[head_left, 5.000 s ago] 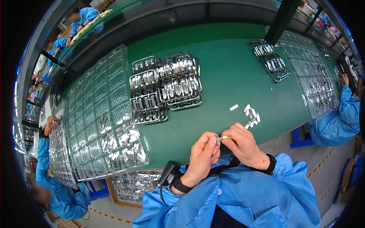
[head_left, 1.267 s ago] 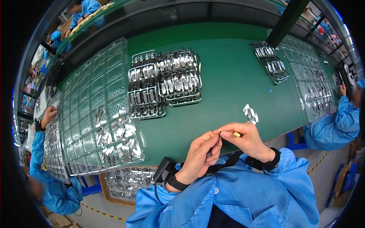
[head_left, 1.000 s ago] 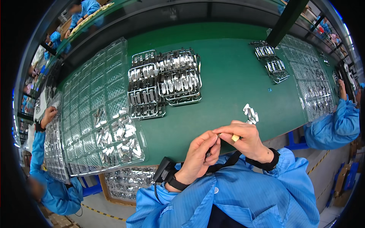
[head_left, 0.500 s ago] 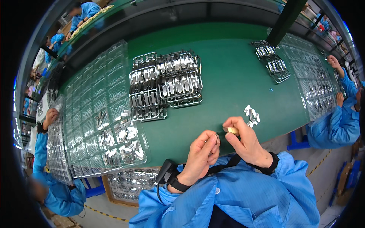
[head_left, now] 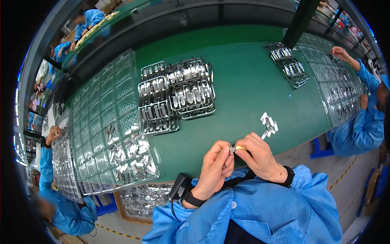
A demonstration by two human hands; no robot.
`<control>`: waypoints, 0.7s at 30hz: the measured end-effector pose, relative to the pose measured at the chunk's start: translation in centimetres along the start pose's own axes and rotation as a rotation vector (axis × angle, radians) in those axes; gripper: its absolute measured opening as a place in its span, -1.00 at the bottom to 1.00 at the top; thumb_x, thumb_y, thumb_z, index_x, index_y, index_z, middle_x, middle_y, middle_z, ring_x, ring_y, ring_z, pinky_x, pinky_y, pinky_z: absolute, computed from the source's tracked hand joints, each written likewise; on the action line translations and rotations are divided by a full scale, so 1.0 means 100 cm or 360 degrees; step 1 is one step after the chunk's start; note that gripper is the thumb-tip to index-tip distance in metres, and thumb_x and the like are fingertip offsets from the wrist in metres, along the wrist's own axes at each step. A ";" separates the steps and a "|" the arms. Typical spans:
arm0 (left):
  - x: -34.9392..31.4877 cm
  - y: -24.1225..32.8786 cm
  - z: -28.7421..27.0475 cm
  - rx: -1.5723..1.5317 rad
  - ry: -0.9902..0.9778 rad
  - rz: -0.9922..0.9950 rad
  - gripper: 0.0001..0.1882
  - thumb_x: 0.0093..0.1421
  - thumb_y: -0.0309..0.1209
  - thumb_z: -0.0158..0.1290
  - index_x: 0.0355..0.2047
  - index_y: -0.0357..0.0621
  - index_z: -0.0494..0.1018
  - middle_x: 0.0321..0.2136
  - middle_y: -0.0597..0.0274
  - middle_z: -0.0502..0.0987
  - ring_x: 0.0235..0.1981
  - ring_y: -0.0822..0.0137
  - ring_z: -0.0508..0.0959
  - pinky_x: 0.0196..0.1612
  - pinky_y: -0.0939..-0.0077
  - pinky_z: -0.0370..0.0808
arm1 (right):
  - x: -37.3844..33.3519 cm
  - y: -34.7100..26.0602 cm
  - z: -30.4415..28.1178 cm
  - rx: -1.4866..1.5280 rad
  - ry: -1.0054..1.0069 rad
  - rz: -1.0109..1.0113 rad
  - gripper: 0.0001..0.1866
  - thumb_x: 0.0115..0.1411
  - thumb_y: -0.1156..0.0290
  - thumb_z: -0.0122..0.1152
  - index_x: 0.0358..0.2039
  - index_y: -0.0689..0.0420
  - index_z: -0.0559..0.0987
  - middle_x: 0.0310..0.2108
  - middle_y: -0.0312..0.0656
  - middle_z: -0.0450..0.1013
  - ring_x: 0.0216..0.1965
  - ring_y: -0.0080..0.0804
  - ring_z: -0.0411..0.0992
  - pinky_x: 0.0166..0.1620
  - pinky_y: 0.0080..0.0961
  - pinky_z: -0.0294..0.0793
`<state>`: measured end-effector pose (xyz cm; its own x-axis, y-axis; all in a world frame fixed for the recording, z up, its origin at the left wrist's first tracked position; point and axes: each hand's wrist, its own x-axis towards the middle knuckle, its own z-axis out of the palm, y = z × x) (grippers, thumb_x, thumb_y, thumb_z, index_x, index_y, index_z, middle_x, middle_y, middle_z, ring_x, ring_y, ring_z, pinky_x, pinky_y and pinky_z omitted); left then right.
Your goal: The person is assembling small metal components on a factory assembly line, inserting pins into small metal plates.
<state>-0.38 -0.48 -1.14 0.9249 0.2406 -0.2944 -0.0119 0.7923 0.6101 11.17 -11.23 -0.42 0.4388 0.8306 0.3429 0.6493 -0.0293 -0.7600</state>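
In front of my body at the table's near edge, my left hand [head_left: 216,162] pinches a small silver metal piece [head_left: 232,149] between thumb and fingers. My right hand [head_left: 262,156] is closed, with a small pale yellow piece [head_left: 241,148] between thumb and index finger. The yellow piece meets the silver piece at the left fingertips; whether it is a block or a fingertip cover I cannot tell. Just beyond my right hand lies a loose group of silver metal pieces [head_left: 268,123].
Stacked racks of metal parts [head_left: 191,87] stand mid-table, with smaller racks [head_left: 287,65] far right. At left, a clear compartment tray [head_left: 95,152] holds many loose silver pieces [head_left: 138,150]. Co-workers in blue sit left [head_left: 69,211] and right [head_left: 355,130]. A dark post [head_left: 300,24] rises far right.
My right hand has moved left and down, bringing the yellow piece against the silver piece in my left hand. The right co-worker's raised hand has shifted left.
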 end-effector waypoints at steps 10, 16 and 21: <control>-0.002 0.001 0.002 -0.0038 -0.0008 -0.0007 -0.85 0.31 -0.31 -0.28 -0.31 -0.07 0.22 -0.64 0.42 0.16 -0.74 0.63 0.06 -0.73 0.78 -0.03 | -0.001 -0.001 0.002 0.0043 0.0043 0.0002 -0.90 0.05 0.48 0.12 -0.41 0.20 0.43 -0.55 -0.18 0.27 -0.51 -0.25 0.21 -0.43 -0.41 0.23; -0.004 0.002 0.005 -0.0043 0.0010 -0.0014 -0.84 0.31 -0.30 -0.28 -0.34 -0.07 0.22 -0.66 0.43 0.14 -0.74 0.64 0.05 -0.73 0.78 -0.04 | -0.002 -0.003 0.004 0.0093 0.0054 0.0097 -0.91 0.06 0.48 0.11 -0.42 0.20 0.43 -0.55 -0.19 0.27 -0.51 -0.26 0.21 -0.43 -0.42 0.23; -0.010 0.006 0.014 -0.0016 0.0052 0.0002 -0.84 0.31 -0.31 -0.27 -0.36 -0.10 0.21 -0.68 0.42 0.12 -0.75 0.63 0.04 -0.74 0.76 -0.04 | -0.002 -0.006 0.002 0.0087 0.0127 0.0133 -0.90 0.07 0.48 0.11 -0.41 0.22 0.42 -0.54 -0.16 0.29 -0.48 -0.27 0.25 -0.42 -0.44 0.26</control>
<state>-0.77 -1.01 0.51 0.9120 0.2597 -0.3174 -0.0173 0.7976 0.6029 10.59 -11.29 -0.11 0.5395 0.7794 0.3185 0.5746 -0.0643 -0.8159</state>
